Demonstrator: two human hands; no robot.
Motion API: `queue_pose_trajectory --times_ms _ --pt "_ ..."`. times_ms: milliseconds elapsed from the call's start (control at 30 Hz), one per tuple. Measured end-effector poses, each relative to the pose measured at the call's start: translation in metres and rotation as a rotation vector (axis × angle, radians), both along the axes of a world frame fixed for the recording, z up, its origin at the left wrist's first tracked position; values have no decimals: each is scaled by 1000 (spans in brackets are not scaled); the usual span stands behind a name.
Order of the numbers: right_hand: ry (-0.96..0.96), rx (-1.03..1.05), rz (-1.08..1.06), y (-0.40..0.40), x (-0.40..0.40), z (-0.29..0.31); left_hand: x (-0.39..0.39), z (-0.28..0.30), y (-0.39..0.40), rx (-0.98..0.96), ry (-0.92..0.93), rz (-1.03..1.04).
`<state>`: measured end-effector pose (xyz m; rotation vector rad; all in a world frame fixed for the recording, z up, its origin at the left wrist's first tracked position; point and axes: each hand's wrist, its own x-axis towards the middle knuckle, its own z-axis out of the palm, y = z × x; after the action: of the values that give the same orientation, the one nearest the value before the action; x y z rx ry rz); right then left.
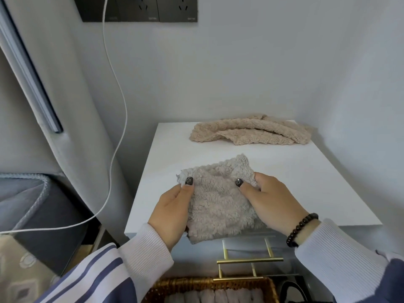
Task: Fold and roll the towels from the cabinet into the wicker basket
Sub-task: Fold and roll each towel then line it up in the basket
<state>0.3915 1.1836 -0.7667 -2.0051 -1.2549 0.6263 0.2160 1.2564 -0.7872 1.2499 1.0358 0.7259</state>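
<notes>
A small grey fluffy towel (218, 202) is held up over the front edge of the white cabinet top (295, 178). My left hand (172, 213) pinches its left edge with thumb on top. My right hand (273, 200) grips its right side, thumb pressed into the pile. A beige towel (251, 132) lies crumpled at the back of the cabinet top. At the bottom edge sits the wicker basket (196, 285) with several rolled grey towels (218, 297) inside.
Brass drawer handles (249, 260) stick out below the cabinet top, above the basket. A white cable (118, 119) hangs from the wall sockets (140, 8) on the left. A grey padded bed edge (32, 193) is at left; a wall stands close on the right.
</notes>
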Motion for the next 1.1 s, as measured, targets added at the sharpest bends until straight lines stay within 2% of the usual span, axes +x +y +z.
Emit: queue_pose_trajectory --times_ms 133,367,533,700,867,1000,1100 --pt "-100 -28 -14 13 -6 5 3 -1 9 79 82 55" --pt "-215 -116 -16 36 -9 6 8 9 21 67 221 116" --pt "-134 -160 -108 46 -7 3 7 8 32 -112 198 57" --pt "-50 -179 -181 47 -4 2 -2 2 32 -146 208 50" --pt "-29 -181 -165 51 -2 1 -3 12 28 -204 179 65" --pt "-150 -201 -95 52 4 6 -2 23 29 -279 175 22" --pt "-284 -80 -36 50 7 12 -3 26 30 -274 212 -25"
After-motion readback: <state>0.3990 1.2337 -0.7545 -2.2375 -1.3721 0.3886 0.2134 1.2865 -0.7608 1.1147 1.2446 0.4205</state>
